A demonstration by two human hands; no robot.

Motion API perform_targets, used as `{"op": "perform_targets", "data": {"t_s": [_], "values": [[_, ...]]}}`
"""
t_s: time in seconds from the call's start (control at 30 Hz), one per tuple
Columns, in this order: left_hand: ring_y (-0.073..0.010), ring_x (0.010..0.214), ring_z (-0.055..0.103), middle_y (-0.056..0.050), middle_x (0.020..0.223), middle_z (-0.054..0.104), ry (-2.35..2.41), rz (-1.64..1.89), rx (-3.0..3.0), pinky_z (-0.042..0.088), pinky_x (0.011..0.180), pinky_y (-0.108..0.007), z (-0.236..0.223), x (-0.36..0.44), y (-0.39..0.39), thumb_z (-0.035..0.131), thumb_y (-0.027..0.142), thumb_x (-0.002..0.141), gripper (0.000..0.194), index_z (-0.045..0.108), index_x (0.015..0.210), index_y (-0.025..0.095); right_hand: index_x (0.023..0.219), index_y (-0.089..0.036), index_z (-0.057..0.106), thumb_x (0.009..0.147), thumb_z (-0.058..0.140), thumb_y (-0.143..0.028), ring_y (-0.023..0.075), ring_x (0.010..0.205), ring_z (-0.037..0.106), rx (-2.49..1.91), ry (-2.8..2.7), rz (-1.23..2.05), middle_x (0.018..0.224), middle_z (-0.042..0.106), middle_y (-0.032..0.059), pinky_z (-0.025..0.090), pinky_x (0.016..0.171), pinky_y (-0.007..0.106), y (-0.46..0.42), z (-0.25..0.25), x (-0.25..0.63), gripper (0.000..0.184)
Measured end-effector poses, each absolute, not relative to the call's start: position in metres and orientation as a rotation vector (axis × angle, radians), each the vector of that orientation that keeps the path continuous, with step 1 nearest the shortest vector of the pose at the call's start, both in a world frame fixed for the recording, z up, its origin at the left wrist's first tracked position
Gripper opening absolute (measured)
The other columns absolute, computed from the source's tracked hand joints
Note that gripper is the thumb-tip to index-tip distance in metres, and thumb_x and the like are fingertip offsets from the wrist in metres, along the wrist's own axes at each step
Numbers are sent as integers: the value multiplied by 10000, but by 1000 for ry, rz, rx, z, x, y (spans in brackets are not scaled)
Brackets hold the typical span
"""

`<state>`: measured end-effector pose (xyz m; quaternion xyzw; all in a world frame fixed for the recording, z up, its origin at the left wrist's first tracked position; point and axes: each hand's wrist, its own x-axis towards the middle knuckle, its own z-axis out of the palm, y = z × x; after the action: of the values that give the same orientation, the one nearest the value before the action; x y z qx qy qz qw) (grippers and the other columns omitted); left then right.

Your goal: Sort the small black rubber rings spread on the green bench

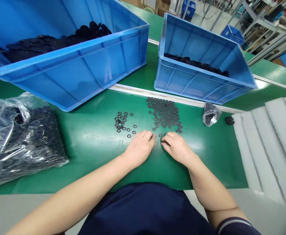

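Both my hands rest on the green table mat (89, 143), fingertips almost meeting. My left hand (140, 148) has its fingers curled and pinched at a small black ring. My right hand (177, 148) is also pinched, its fingertips on a small black part I cannot make out. Just beyond them lies a dense pile of small black rubber rings (164, 112). A looser scatter of the same rings (123, 124) lies to the left. A single ring (163, 151) sits between my hands.
Two blue crates hold black parts: a large one (84, 68) at the left rear, another (197, 81) at the right rear. A clear plastic bag of black rings (23, 140) lies far left. A small bag (210, 114), a black cap (229, 120) and white foam strips (267, 137) lie right.
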<state>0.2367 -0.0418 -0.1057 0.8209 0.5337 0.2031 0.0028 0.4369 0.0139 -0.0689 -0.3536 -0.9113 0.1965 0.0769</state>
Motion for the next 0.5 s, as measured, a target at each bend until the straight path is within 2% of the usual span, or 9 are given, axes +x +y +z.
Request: {"op": "perform_targets", "data": {"t_s": [0.1,0.27,0.5], "values": [[-221,837,570,-84,911,630,1572,703,2623,448,717,-368,-101,239,-52,426,245,1041,250,649,1082,141,973,-193,709,973,559,-184,215,906,621,-1087,-2516,527,938,684,82,511,856,351,23,-74,431,150],[-192,759,558,-48,829,596,1285,699,2634,454,723,-349,-103,250,-60,495,318,1027,234,661,982,159,1006,-176,719,994,542,-228,225,951,604,-1084,-2437,426,973,698,96,486,896,361,36,-85,410,185],[-189,774,579,-45,843,611,1233,553,2691,466,761,-343,-104,260,-63,391,166,1028,310,640,844,172,1039,-205,757,1009,557,-281,242,1023,548,-1161,-2542,320,1019,700,87,395,894,390,35,-98,401,215]]}}
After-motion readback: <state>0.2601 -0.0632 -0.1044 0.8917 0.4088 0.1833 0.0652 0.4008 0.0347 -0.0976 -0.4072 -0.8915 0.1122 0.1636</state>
